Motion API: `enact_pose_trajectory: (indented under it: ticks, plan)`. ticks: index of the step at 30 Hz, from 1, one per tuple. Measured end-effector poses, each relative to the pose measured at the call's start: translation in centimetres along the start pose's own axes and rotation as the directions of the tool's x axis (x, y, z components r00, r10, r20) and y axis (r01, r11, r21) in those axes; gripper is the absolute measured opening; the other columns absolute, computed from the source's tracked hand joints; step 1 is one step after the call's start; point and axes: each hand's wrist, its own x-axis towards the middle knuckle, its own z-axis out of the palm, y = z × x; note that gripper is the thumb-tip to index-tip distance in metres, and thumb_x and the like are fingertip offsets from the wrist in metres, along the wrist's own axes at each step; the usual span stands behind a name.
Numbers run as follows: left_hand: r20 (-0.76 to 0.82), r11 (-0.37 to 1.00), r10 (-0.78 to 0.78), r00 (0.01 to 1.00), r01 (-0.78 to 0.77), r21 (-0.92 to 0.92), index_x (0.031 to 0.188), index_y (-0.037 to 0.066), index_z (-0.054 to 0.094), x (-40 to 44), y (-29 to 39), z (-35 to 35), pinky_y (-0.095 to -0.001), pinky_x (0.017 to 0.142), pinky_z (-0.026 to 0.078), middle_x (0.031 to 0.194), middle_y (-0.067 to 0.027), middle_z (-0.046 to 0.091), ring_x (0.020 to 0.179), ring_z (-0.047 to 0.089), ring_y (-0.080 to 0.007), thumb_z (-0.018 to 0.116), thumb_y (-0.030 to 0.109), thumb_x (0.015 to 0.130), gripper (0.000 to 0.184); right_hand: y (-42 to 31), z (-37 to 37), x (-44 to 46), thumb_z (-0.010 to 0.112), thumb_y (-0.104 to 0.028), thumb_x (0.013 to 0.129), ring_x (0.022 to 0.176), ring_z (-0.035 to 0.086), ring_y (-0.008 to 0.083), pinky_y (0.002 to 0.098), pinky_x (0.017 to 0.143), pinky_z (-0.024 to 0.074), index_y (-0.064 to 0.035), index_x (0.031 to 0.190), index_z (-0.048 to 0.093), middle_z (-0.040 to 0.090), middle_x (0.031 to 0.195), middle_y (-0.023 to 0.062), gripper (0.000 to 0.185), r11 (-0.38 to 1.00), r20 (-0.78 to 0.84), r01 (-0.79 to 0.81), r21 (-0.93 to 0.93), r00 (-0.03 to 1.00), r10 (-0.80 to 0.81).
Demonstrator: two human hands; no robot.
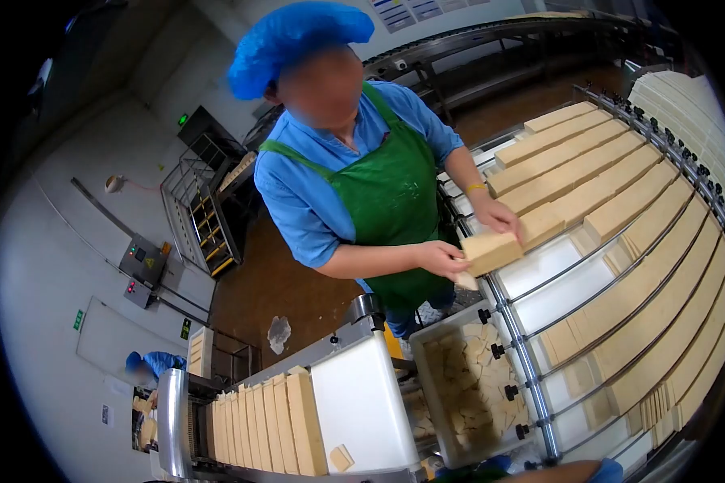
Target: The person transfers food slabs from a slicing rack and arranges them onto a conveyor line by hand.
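Neither of my hands shows. At the bottom edge, part of a bare forearm [568,473] with a blue sleeve [608,470] is visible, cut off by the frame. Across from me, a co-worker in a green apron [391,189] holds a short tan block of stacked sheets [491,253] in both hands, with a loose pale piece [466,281] under the fingers. Rows of tan sheet stacks [572,173] lie between the metal rails on the right conveyor [552,278]. Several stacks stand side by side on the lower-left belt [358,394], near a small loose piece [341,458].
A bin [433,402] of broken tan pieces sits between the two conveyors. A metal rail [532,378] with black knobs borders the right conveyor. Another person in blue [163,361] is far back at the lower left. A metal-framed rack [205,225] stands behind.
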Motion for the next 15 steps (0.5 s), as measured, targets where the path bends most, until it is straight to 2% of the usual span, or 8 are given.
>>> enact_pose_trajectory:
  ticks: [1, 3, 5, 6, 11, 12, 14, 15]
  plan:
    - [-0.012, 1.0, 0.005, 1.0, -0.005, 0.004, 0.124, -0.002, 0.051, -0.1, -0.3, -0.2, -0.0438, 0.08, 0.047, 0.114, -0.0213, 0.056, 0.098, 0.056, -0.0348, 0.071, 0.037, 0.08, 0.063, -0.5, -0.4, -0.1, 0.06, -0.029, 0.091, 0.129, 0.035, 0.0357, 0.042, 0.106, 0.0287, -0.002, 0.124, 0.056, 0.041, 0.14, 0.0164, 0.043, 0.999, 0.066, -0.038, 0.019, 0.997, 0.036]
    - [-0.052, 1.0, 0.021, 0.998, -0.02, 0.02, 0.124, -0.002, 0.051, -0.4, -1.2, -1.2, -0.0439, 0.08, 0.047, 0.113, -0.0214, 0.056, 0.097, 0.056, -0.035, 0.071, 0.037, 0.079, 0.063, -3.2, 0.7, -0.2, 0.058, -0.019, 0.092, 0.114, 0.051, 0.0246, 0.0416, 0.1, 0.0342, -0.0027, 0.093, 0.062, 0.055, 0.111, 0.0101, 0.017, 0.957, -0.5, -0.235, 0.167, 0.817, 0.288]
    - [-0.144, 0.997, 0.045, 0.989, -0.036, 0.068, 0.124, -0.002, 0.051, -1.2, -3.1, -2.8, -0.0441, 0.079, 0.048, 0.113, -0.0215, 0.056, 0.096, 0.057, -0.0351, 0.072, 0.037, 0.079, 0.063, -3.0, -0.3, -0.8, 0.06, -0.015, 0.09, 0.117, 0.048, 0.0245, 0.0393, 0.101, 0.0346, -0.0039, 0.091, 0.061, 0.052, 0.118, 0.0095, 0.011, 0.949, -0.683, -0.309, 0.066, 0.679, 0.269]
    - [-0.224, 0.994, 0.056, 0.973, -0.032, 0.109, 0.124, -0.002, 0.051, -1.9, -4.5, -4.0, -0.0441, 0.079, 0.048, 0.113, -0.0215, 0.056, 0.096, 0.057, -0.0352, 0.072, 0.037, 0.079, 0.063, -0.8, -0.7, -1.5, 0.062, 0.003, 0.085, 0.102, 0.056, 0.0175, 0.0306, 0.09, 0.0436, -0.0013, 0.105, 0.059, 0.057, 0.113, 0.0109, 0.02, 0.993, -0.777, -0.111, 0.03, 0.623, 0.093]
    - [-0.585, 0.923, 0.128, 0.801, 0.12, 0.367, 0.123, -0.001, 0.052, -6.6, -15.7, -11.6, -0.0445, 0.077, 0.048, 0.111, -0.0217, 0.057, 0.095, 0.057, -0.0355, 0.072, 0.038, 0.078, 0.063, 0.9, -2.7, -0.5, 0.053, -0.014, 0.096, 0.09, 0.054, 0.0061, 0.022, 0.081, 0.0435, -0.0015, 0.105, 0.06, 0.059, 0.089, -0.0011, 0.017, 0.956, -0.883, -0.11, 0.271, 0.366, 0.292]
    - [-0.651, 0.867, 0.119, 0.75, 0.241, 0.436, 0.123, -0.001, 0.053, -7.6, -18.3, -13.0, -0.0445, 0.077, 0.048, 0.111, -0.0218, 0.057, 0.094, 0.057, -0.0356, 0.073, 0.038, 0.078, 0.063, 2.0, -3.3, -0.3, 0.053, -0.014, 0.096, 0.09, 0.054, 0.0061, 0.022, 0.081, 0.0435, -0.0015, 0.105, 0.06, 0.059, 0.089, -0.0011, 0.017, 0.956, -0.886, -0.114, 0.27, 0.358, 0.293]
    - [-0.829, 0.405, -0.202, 0.521, 0.815, 0.414, 0.12, -0.004, 0.054, -8.2, -20.2, -14.7, -0.0474, 0.088, 0.044, 0.116, -0.0229, 0.056, 0.102, 0.055, -0.0382, 0.072, 0.049, 0.075, 0.072, 4.7, -4.5, 0.2, 0.055, -0.017, 0.095, 0.088, 0.054, 0.0071, 0.0226, 0.079, 0.0443, -0.0017, 0.103, 0.061, 0.059, 0.089, -0.0008, 0.019, 0.922, -0.892, -0.189, 0.339, 0.248, 0.379]
    - [-0.823, 0.413, -0.203, 0.53, 0.809, 0.419, 0.12, -0.004, 0.054, -9.0, -21.6, -15.9, -0.0474, 0.088, 0.044, 0.116, -0.0229, 0.056, 0.102, 0.055, -0.0382, 0.072, 0.049, 0.075, 0.072, 6.2, -5.2, 0.5, 0.055, -0.017, 0.095, 0.088, 0.054, 0.0071, 0.0226, 0.079, 0.0443, -0.0017, 0.103, 0.061, 0.059, 0.089, -0.0008, 0.019, 0.922, -0.896, -0.192, 0.336, 0.237, 0.376]
